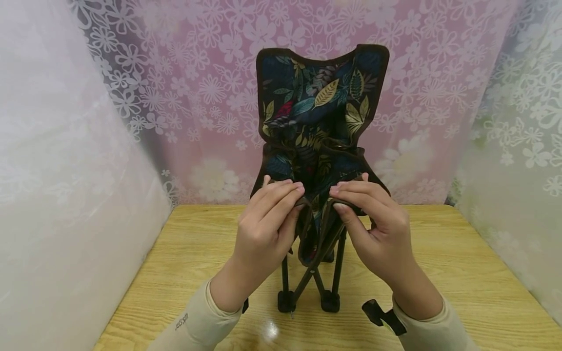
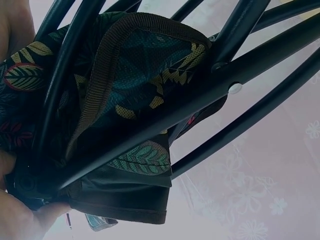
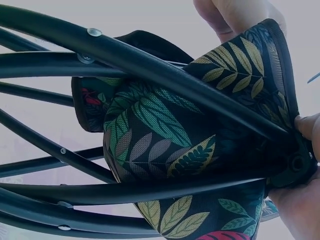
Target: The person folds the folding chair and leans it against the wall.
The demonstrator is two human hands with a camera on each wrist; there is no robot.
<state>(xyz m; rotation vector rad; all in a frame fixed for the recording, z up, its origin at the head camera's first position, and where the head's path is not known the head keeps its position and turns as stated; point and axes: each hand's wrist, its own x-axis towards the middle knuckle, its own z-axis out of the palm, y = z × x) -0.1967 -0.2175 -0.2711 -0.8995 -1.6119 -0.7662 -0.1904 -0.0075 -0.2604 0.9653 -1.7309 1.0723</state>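
Observation:
A folding chair (image 1: 325, 92) with dark leaf-print fabric and brown edging stands partly folded at the middle of the table. My left hand (image 1: 268, 219) grips the seat's near left corner, fingers over the top and thumb below. Opposite it, my right hand (image 1: 377, 224) holds the near right corner the same way. Between them the seat fabric (image 1: 313, 243) sags into a deep fold. The left wrist view shows dark crossed tubes (image 2: 200, 95) with a rivet, running to the corner joint at that hand. In the right wrist view, a black joint (image 3: 296, 162) lies against the fingers.
The wooden table (image 1: 197, 253) reaches out on both sides of the chair. Its black feet (image 1: 286, 301) stand close together. Behind hangs a pink flowered curtain (image 1: 210, 87), with pale sheets (image 1: 66, 170) at the sides. A dark strap (image 1: 382, 314) sits by the right sleeve.

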